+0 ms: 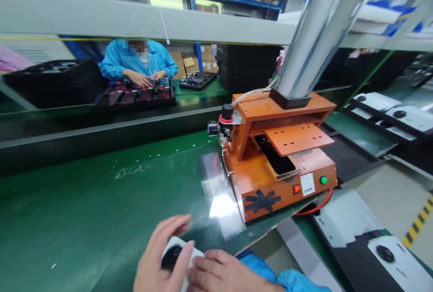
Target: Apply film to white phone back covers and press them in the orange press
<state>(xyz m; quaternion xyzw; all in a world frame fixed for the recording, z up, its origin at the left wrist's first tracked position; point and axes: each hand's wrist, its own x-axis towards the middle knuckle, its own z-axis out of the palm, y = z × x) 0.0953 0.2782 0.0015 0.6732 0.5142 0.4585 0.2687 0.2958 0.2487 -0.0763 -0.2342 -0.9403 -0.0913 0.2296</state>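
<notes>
At the bottom centre lies a white phone back [199,253] with a round black camera area. My left hand [165,256] is around its left side, fingers and thumb curved over it. My right hand [223,271] rests on its right side with the fingers together. Further right on the green table [84,206] stands an orange press machine [260,183], with a dark phone-shaped piece [275,155] on its lower plate under a raised orange plate. Clear plastic film [225,213] lies between my hands and the machine.
Across the bench, a person in blue [118,59] handles items in a black tray [135,104]. White phone backs lie on black trays at the right [394,258]. A red hose [321,206] hangs at the machine's front. A dark ledge [101,134] runs behind the table.
</notes>
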